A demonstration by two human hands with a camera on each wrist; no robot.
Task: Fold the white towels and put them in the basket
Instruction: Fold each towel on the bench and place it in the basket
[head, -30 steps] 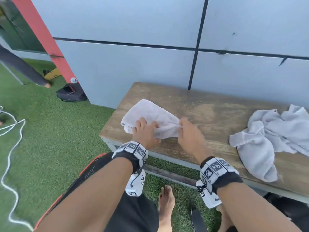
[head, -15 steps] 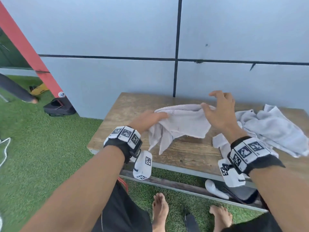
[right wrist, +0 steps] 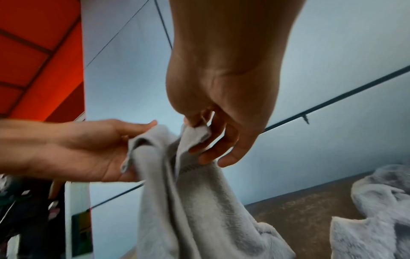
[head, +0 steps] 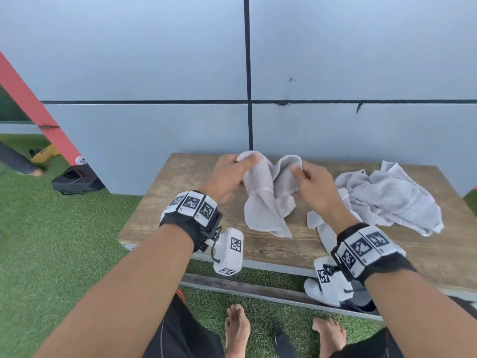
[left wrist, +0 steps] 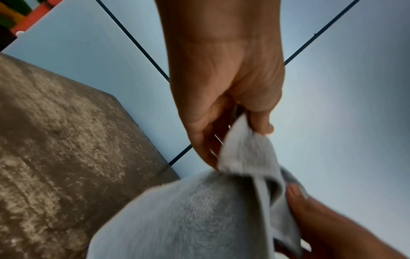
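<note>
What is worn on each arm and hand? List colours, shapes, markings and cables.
Both forearms are bare, with no sleeves or gloves. The left hand and right hand each have a black wrist strap carrying square white tiles printed with black fiducial codes. Under each wrist hangs a rounded white camera pod with the same codes; a thin black cable loops to the left pod.

A worn wooden table (head: 196, 177) stands against a pale grey panelled wall (head: 144, 60) crossed by dark seams, with green artificial grass (head: 64, 241) spreading below and out to nine o'clock. Over at ten o'clock a red slanted beam (head: 33, 104) runs down the wall's edge, a black case (head: 77, 179) lying on the grass at its foot and something yellow (head: 45, 155) just beyond it.
</note>
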